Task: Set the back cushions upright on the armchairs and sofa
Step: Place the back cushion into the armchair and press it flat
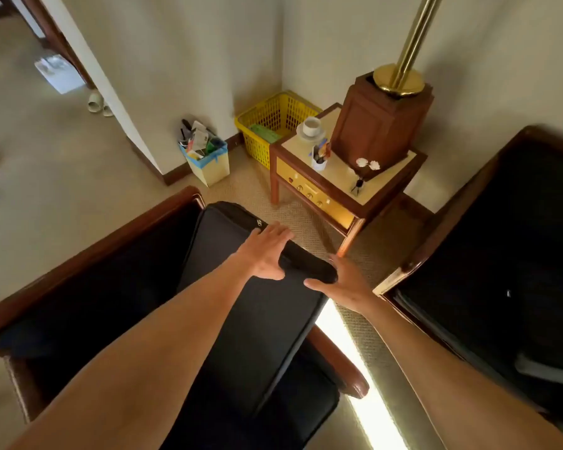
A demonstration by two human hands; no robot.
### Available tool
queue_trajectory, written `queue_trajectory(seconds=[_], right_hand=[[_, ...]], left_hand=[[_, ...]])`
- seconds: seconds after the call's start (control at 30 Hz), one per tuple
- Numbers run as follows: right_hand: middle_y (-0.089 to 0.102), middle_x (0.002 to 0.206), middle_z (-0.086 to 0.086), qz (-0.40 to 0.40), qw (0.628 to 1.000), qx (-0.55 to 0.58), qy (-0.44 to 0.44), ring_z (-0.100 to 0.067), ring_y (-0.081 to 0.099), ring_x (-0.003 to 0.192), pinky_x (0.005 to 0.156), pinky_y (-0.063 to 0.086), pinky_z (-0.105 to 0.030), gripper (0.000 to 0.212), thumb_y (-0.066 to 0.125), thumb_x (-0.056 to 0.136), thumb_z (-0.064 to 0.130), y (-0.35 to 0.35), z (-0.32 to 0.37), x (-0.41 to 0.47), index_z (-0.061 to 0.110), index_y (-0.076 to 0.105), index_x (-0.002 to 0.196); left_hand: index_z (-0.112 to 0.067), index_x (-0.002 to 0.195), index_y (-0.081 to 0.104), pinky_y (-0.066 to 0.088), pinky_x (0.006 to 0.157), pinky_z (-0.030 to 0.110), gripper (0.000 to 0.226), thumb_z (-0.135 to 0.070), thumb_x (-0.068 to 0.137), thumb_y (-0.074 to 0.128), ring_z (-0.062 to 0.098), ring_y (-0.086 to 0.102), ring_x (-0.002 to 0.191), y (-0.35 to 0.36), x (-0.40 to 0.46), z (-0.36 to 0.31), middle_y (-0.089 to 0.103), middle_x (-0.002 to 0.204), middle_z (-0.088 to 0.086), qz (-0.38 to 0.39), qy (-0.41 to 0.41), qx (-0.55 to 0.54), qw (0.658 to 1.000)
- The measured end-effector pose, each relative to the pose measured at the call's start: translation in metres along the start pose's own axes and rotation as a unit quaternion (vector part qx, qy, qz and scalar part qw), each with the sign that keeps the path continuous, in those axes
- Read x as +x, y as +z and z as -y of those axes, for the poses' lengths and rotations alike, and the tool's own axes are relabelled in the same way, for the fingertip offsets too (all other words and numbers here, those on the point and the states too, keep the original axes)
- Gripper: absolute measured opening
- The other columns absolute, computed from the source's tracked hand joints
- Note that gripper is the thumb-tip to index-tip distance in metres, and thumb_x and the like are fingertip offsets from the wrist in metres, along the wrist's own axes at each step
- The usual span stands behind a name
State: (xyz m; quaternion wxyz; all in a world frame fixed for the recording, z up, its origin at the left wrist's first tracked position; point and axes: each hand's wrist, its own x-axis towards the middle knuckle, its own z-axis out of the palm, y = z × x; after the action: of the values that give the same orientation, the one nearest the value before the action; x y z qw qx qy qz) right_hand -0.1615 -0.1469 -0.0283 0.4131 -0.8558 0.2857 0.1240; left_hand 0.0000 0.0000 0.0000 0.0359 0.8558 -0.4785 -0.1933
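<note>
open: carpet gap [309, 222] | blocked: side table [345, 186], armchair arm [338, 362]

A wooden side table [384, 193] stands in the corner of a carpeted room, bearing a white cup [311, 126] on a saucer at its far corner, a small pen holder [319, 159] and a wooden lamp base [377, 125] with a brass pole [415, 40]. A yellow basket [275, 123] sits beside it against the wall; farther left, a full wastebasket [205, 160] and pale slippers [95, 101].
</note>
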Motion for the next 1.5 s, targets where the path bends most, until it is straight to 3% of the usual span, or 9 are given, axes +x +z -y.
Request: queue_trajectory(seconds=[0.2,0.37,0.57,0.77,0.9,1.03,1.17,1.37,1.5], right_hand=[[0.060,0.105,0.012,0.011,0.994,0.107,0.011,-0.002,0.060,0.094,0.070,0.045,-0.013,0.079,0.092,0.054,0.041,0.019,-0.020,0.008,0.025,0.048,0.118],[0.059,0.107,0.001,-0.008,0.992,0.124,0.004,-0.008,0.060,0.094,0.076,0.055,-0.026,0.083,0.091,0.046,0.036,0.034,-0.034,0.009,0.022,0.045,0.113],[0.052,0.111,0.010,-0.012,0.994,0.095,-0.059,-0.004,0.056,0.100,0.082,0.054,-0.028,0.092,0.092,0.044,0.046,0.046,-0.018,-0.030,0.028,0.040,0.119],[0.044,0.131,0.020,-0.065,0.969,0.223,-0.085,0.004,0.044,0.124,0.101,0.039,-0.014,0.117,0.094,0.046,0.041,0.113,0.009,-0.112,0.032,0.026,0.140],[0.058,0.114,0.014,-0.099,0.967,0.232,-0.033,-0.005,0.057,0.105,0.098,0.046,-0.023,0.101,0.097,0.042,0.037,0.154,0.027,-0.152,0.036,0.037,0.123],[0.052,0.097,0.026,-0.094,0.972,0.201,-0.074,0.002,0.053,0.090,0.088,0.042,-0.013,0.089,0.097,0.044,0.035,0.158,0.062,-0.161,0.035,0.040,0.112],[0.057,0.104,0.023,-0.084,0.970,0.161,-0.163,0.008,0.056,0.094,0.082,0.043,-0.010,0.084,0.094,0.044,0.040,0.154,0.101,-0.165,0.037,0.045,0.113],[0.051,0.118,0.017,-0.013,0.960,0.057,-0.275,-0.002,0.050,0.109,0.093,0.047,-0.025,0.093,0.087,0.044,0.050,0.147,0.151,-0.154,0.038,0.043,0.125],[0.036,0.123,0.024,0.037,0.939,0.013,-0.342,-0.005,0.041,0.117,0.104,0.042,-0.040,0.100,0.085,0.052,0.053,0.160,0.164,-0.140,0.037,0.030,0.134]], left_hand=[[-0.028,0.154,0.002,0.005,0.118,0.062,0.123,-0.034,0.062,0.085,0.026,-0.007,0.150,0.001,0.037,-0.003,0.005,0.162,0.002,0.172,0.030,0.119,0.978],[-0.033,0.154,0.001,0.002,0.116,0.065,0.131,-0.042,0.055,0.087,0.024,0.011,0.150,0.002,0.046,-0.003,0.018,0.161,0.001,0.230,0.042,0.137,0.963],[-0.025,0.142,0.038,0.017,0.116,0.056,0.117,-0.060,0.041,0.086,0.021,0.037,0.129,-0.007,-0.008,0.007,0.044,0.137,-0.004,0.161,0.080,0.125,0.976],[-0.024,0.136,0.039,0.008,0.120,0.053,0.119,-0.067,0.034,0.082,0.019,0.040,0.129,-0.005,-0.097,0.019,0.042,0.136,-0.004,0.095,0.081,0.113,0.986],[-0.029,0.135,0.037,0.010,0.120,0.051,0.116,-0.064,0.036,0.084,0.017,0.038,0.132,0.003,-0.154,0.029,0.040,0.139,-0.007,0.047,0.075,0.102,0.991],[-0.030,0.137,0.034,0.011,0.120,0.052,0.112,-0.058,0.042,0.085,0.018,0.035,0.136,-0.011,-0.211,0.044,0.038,0.143,-0.007,0.012,0.022,0.084,0.996],[-0.034,0.134,0.037,0.020,0.117,0.051,0.106,-0.062,0.042,0.083,0.016,0.042,0.128,-0.021,-0.273,0.067,0.042,0.137,-0.011,-0.066,-0.054,0.006,0.996],[-0.030,0.132,0.042,0.044,0.098,0.046,0.108,-0.067,0.040,0.085,0.014,0.053,0.112,0.009,-0.348,0.093,0.049,0.126,-0.011,-0.200,-0.152,-0.151,0.956],[-0.032,0.138,0.036,0.046,0.097,0.047,0.114,-0.061,0.040,0.088,0.016,0.053,0.117,0.021,-0.363,0.104,0.048,0.132,-0.010,-0.222,-0.185,-0.182,0.940]])
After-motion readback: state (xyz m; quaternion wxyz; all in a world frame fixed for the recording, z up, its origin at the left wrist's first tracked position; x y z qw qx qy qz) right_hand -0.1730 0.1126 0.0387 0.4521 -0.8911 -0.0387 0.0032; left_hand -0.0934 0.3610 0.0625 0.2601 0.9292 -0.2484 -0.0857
